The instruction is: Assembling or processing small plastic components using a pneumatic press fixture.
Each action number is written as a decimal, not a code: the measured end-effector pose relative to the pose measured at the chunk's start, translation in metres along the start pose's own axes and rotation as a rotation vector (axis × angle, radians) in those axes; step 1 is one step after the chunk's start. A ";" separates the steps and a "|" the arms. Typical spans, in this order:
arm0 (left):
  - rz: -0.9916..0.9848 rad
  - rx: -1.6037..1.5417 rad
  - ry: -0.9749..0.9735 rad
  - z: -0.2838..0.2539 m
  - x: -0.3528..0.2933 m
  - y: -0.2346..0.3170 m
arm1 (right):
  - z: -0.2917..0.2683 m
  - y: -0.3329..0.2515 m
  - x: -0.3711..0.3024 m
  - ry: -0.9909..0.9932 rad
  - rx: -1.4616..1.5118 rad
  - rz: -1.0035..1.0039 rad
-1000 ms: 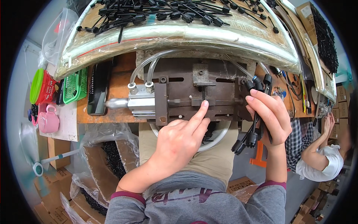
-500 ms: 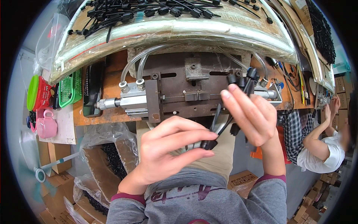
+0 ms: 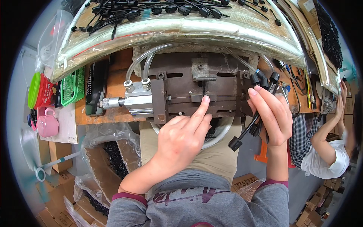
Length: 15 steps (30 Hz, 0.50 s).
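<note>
My left hand (image 3: 183, 132) reaches to the metal fixture (image 3: 181, 85), index finger stretched out and its tip on the small central block (image 3: 197, 98). A thin dark strip (image 3: 204, 89) stands beyond that fingertip, in line with the block. The other left fingers are curled, and I see nothing gripped in them. A bunch of black knob-headed plastic stems (image 3: 235, 143) is pinched in my right hand (image 3: 272, 117), at the right end of the fixture. Their ribbed heads stick out above and below my fingers. The palm sides of both hands are hidden.
Cylinders (image 3: 140, 103) with clear air hoses (image 3: 130, 68) flank the fixture. Behind it, a film-wrapped tray (image 3: 181, 28) carries many black stems. Green basket (image 3: 72, 89), pink cup (image 3: 48, 123) and red tub (image 3: 43, 90) stand left. A co-worker (image 3: 329, 147) sits at right.
My left hand has stopped pinching a black piece below the fixture and moved up, its index finger now on the central block. My right hand has shifted slightly right and down with the stems.
</note>
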State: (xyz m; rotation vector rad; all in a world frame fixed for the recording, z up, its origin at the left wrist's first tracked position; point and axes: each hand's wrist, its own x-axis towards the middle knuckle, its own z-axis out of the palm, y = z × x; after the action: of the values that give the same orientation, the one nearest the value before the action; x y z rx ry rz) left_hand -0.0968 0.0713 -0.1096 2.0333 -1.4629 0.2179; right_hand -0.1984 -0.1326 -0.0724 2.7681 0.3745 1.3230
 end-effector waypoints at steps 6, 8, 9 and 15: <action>-0.108 -0.449 -0.010 -0.017 0.004 0.007 | -0.003 -0.006 -0.001 -0.037 -0.041 -0.027; -0.084 -0.647 0.023 -0.023 0.002 0.012 | 0.001 -0.010 0.000 -0.056 -0.037 -0.069; -0.034 -0.668 0.033 -0.026 0.000 0.013 | 0.003 -0.012 0.001 -0.059 -0.035 -0.093; 0.015 -0.550 0.048 -0.038 -0.010 0.015 | 0.004 -0.010 0.005 -0.039 0.049 0.110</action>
State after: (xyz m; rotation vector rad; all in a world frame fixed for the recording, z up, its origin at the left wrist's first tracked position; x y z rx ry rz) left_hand -0.1057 0.0981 -0.0780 1.5603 -1.3275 -0.1208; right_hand -0.1938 -0.1217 -0.0727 2.8884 0.2596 1.2968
